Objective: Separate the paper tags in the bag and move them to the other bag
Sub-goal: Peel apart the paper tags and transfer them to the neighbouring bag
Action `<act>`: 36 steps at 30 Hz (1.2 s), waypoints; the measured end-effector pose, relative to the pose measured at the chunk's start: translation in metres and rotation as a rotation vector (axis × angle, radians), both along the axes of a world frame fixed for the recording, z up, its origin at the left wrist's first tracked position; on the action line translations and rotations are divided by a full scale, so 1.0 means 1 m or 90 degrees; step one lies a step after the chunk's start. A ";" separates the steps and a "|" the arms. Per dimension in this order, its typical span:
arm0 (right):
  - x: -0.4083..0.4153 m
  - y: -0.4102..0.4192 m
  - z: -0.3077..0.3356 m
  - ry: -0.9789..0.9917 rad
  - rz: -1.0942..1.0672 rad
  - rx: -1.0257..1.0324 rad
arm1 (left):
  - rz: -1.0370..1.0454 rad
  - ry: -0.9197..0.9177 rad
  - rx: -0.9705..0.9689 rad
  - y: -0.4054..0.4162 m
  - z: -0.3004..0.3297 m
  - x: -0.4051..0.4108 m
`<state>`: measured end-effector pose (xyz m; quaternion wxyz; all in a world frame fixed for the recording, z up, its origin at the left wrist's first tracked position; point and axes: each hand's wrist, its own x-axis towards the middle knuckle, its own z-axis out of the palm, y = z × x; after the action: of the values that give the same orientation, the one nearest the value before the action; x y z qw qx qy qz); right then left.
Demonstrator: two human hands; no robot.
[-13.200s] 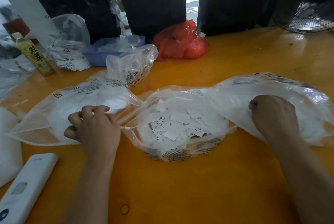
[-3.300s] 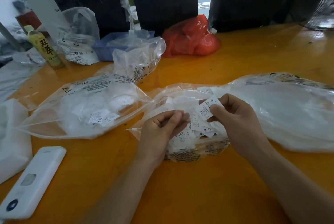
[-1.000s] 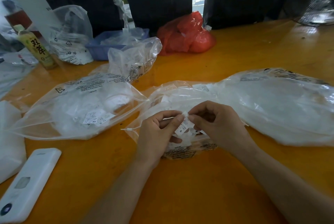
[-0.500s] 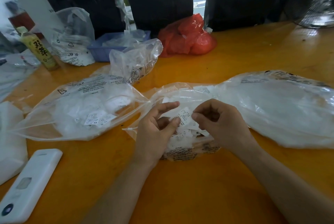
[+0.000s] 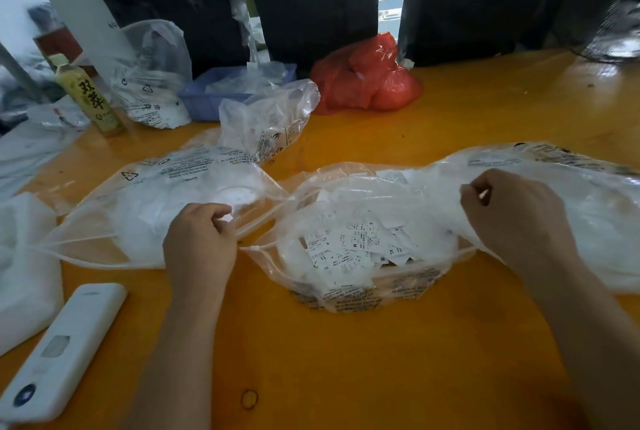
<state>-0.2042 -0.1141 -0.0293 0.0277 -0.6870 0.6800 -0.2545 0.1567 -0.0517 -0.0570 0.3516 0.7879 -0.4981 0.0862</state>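
Observation:
A clear middle bag [image 5: 349, 294] lies open on the orange table [image 5: 346, 360], and it holds several white paper tags [image 5: 353, 246] printed with size letters. Beside it on the left is another clear bag [image 5: 145, 207] with white contents. My left hand [image 5: 201, 242] rests at that bag's mouth, fingers curled around a small white tag. A large clear bag [image 5: 595, 221] spreads out to the right. My right hand [image 5: 516, 218] is pressed onto it, fingertips pinched on a small pale tag that is mostly hidden.
A white remote-like device [image 5: 59, 353] and white fabric [image 5: 20, 256] lie at the near left. Behind stand a drink bottle [image 5: 88, 97], a blue tray [image 5: 214, 97], small clear bags [image 5: 273, 124], a red bag [image 5: 367, 79] and a fan [image 5: 616, 31]. A rubber band [image 5: 249, 399] lies near me.
Both hands were together over the middle bag, pulling tags apart. They have now moved apart, the left to the left bag and the right to the right bag.

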 end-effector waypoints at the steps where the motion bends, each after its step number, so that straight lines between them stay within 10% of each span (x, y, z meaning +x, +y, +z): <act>1: -0.008 -0.003 0.000 0.039 -0.030 0.016 | 0.022 -0.006 0.026 -0.001 -0.001 0.004; 10: -0.039 -0.013 -0.004 0.173 -0.141 0.223 | 0.165 -0.085 0.305 -0.007 -0.006 -0.001; 27: -0.023 -0.007 0.008 -0.016 -0.092 -0.106 | -0.062 -0.134 -0.372 0.006 0.010 -0.056; 36: 0.002 -0.004 0.001 -0.090 0.004 -0.125 | -0.484 0.130 -0.212 0.006 -0.009 -0.108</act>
<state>-0.2025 -0.1183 -0.0285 0.0089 -0.6687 0.6463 -0.3676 0.0483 -0.0453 -0.0661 0.5282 0.4851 -0.6952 -0.0492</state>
